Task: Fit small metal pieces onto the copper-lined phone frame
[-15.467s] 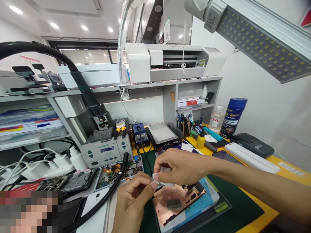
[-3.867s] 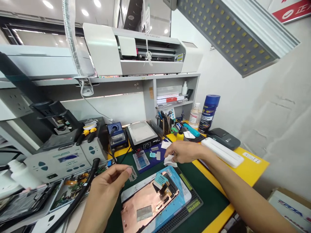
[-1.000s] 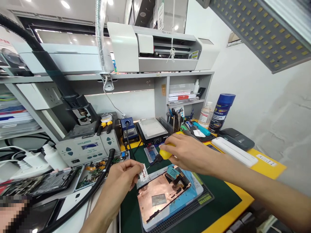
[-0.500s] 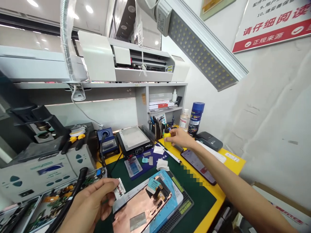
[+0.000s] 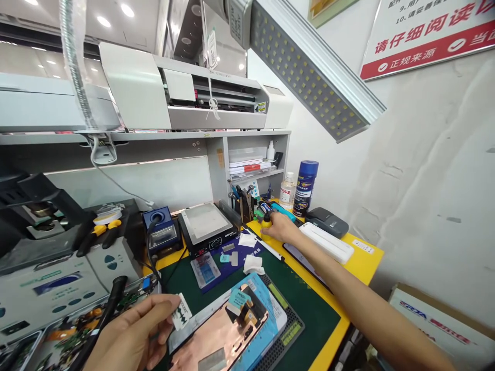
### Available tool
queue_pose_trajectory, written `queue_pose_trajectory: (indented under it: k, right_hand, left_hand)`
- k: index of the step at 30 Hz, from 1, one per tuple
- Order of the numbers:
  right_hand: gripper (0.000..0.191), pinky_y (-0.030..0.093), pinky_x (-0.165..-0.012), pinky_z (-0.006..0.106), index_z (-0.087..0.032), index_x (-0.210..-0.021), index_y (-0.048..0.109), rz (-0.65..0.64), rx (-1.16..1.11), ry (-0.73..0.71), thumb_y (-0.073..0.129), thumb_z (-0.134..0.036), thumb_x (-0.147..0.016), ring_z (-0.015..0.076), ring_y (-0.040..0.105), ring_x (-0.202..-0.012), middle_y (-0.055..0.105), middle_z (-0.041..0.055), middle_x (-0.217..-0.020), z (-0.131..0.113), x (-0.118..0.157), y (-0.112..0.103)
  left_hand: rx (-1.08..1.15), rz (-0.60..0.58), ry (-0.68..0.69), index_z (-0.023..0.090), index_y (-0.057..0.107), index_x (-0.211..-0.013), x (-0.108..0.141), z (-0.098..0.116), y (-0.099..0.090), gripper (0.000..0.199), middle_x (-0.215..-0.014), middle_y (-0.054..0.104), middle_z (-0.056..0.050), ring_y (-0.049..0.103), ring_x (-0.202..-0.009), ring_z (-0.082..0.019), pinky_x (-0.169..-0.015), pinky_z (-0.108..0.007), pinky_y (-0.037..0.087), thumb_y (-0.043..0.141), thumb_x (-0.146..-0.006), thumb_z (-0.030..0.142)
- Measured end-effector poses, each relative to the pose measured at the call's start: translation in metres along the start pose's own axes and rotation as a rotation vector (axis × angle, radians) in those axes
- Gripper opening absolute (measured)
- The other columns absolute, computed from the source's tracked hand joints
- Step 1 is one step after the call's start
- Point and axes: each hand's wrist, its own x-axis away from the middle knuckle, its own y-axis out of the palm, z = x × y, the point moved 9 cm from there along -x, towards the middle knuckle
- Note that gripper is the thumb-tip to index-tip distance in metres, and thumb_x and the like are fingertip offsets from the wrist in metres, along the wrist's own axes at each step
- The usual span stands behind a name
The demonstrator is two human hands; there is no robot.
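Observation:
Between the thumb and fingers of my left hand (image 5: pixel 133 330) is a thin razor blade (image 5: pixel 181 312), raised near the left edge of a phone screen assembly. The screen assembly (image 5: pixel 204 337), with a copper-coloured back, lies on a blue and white piece (image 5: pixel 253 337) over a dark perforated mat. A light-blue tag (image 5: pixel 238 301) rests on its upper part. Stretched forward, my right hand (image 5: pixel 282 228) has its fingers closed around a small yellow bottle (image 5: pixel 266 225) with a dark cap. That bottle stands at the back of the yellow tabletop and is partly hidden by the fingers.
A hot plate (image 5: pixel 207 221) sits behind the green mat (image 5: pixel 309 309). To the right are a blue spray can (image 5: pixel 305 188), a clear bottle (image 5: pixel 286 189), a white case (image 5: pixel 327 242) and a phone (image 5: pixel 305 265). Circuit boards (image 5: pixel 73 330) fill trays at left. A lamp (image 5: pixel 309 72) hangs overhead.
The camera view has shifted right. My right hand has closed further around the yellow bottle, which shows less now. My left hand still pinches the razor blade.

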Motion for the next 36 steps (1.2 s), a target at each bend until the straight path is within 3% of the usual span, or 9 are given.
queue_pose_trajectory:
  k: [5,9,12,17,19,23,26,30,36]
  right_hand:
    - [0.032,0.048,-0.084,0.037,-0.013,-0.110,0.066,0.016,-0.056,-0.118,0.059,-0.038,-0.092,0.0281,0.063,-0.103,0.067,0.0159,-0.110,-0.012,0.038,-0.023]
    - [0.028,0.048,-0.068,0.028,-0.021,-0.093,0.075,-0.244,-0.177,-0.363,0.078,-0.035,-0.069,0.0235,0.067,-0.085,0.074,0.0048,-0.094,-0.045,0.073,0.002]
    - [0.011,0.048,-0.072,0.030,-0.018,-0.080,0.075,-0.284,-0.275,-0.429,0.071,-0.023,-0.071,0.0231,0.067,-0.084,0.074,0.0060,-0.086,-0.061,0.079,0.011]
    - [0.018,0.051,-0.058,0.027,-0.014,-0.083,0.066,-0.354,-0.537,-0.413,0.055,-0.029,-0.084,0.0195,0.068,-0.071,0.073,0.0088,-0.077,-0.095,0.075,0.008]
    - [0.016,0.053,-0.055,0.025,-0.015,-0.081,0.063,-0.486,-0.646,-0.436,0.057,-0.030,-0.083,0.0192,0.071,-0.071,0.073,0.0074,-0.074,-0.121,0.083,0.015]
    - [0.012,0.055,-0.050,0.023,-0.014,-0.071,0.062,-0.920,-0.980,-0.416,0.069,-0.024,-0.072,0.0183,0.071,-0.063,0.068,0.0034,-0.060,-0.172,0.115,0.040]
    - [0.015,0.055,-0.049,0.023,-0.013,-0.071,0.064,-1.072,-1.103,-0.368,0.075,-0.023,-0.070,0.0175,0.070,-0.057,0.066,0.0019,-0.059,-0.189,0.127,0.050]
    - [0.022,0.056,-0.051,0.023,-0.010,-0.072,0.067,-1.144,-1.174,-0.332,0.081,-0.028,-0.071,0.0164,0.070,-0.058,0.070,0.0042,-0.065,-0.192,0.132,0.055]
    - [0.037,0.054,-0.052,0.023,-0.012,-0.077,0.063,-1.072,-1.213,-0.255,0.091,-0.029,-0.060,0.0146,0.068,-0.056,0.070,0.0020,-0.065,-0.189,0.130,0.061]
  left_hand:
    - [-0.059,-0.033,0.040,0.013,0.073,-0.071,-0.004,-0.001,-0.001,0.039,-0.045,0.047,0.005,0.030,-0.031,-0.004,-0.032,-0.015,0.023,0.082,-0.057,0.047]
    - [-0.056,-0.028,0.061,0.014,0.073,-0.071,-0.005,-0.002,-0.002,0.037,-0.045,0.047,0.005,0.031,-0.030,-0.004,-0.032,-0.015,0.022,0.082,-0.057,0.047]
    - [-0.063,-0.025,0.086,0.014,0.072,-0.068,-0.001,0.003,0.002,0.036,-0.043,0.046,0.005,0.032,-0.031,-0.005,-0.032,-0.016,0.021,0.082,-0.057,0.047]
    - [-0.055,-0.001,0.100,0.015,0.070,-0.066,0.016,0.016,0.011,0.034,-0.043,0.045,0.005,0.030,-0.036,-0.004,-0.036,-0.016,0.022,0.084,-0.056,0.044]
    - [-0.041,0.007,0.105,0.015,0.068,-0.065,0.022,0.021,0.014,0.034,-0.044,0.045,0.005,0.030,-0.037,-0.004,-0.037,-0.016,0.022,0.083,-0.058,0.045]
    - [-0.034,0.005,0.115,0.014,0.069,-0.068,0.024,0.024,0.012,0.032,-0.046,0.046,0.004,0.032,-0.040,-0.005,-0.040,-0.017,0.021,0.079,-0.064,0.044]
    - [-0.026,0.009,0.121,0.014,0.067,-0.064,0.022,0.024,0.009,0.031,-0.047,0.044,0.005,0.030,-0.043,-0.006,-0.041,-0.018,0.020,0.079,-0.064,0.043]
    - [-0.033,0.030,0.125,0.015,0.069,-0.071,0.023,0.023,0.007,0.033,-0.049,0.042,0.005,0.029,-0.047,-0.007,-0.044,-0.019,0.020,0.079,-0.064,0.045]
    - [-0.084,0.055,0.234,0.016,0.069,-0.071,0.028,0.032,0.007,0.037,-0.051,0.043,0.005,0.030,-0.048,-0.008,-0.045,-0.021,0.022,0.076,-0.068,0.052]
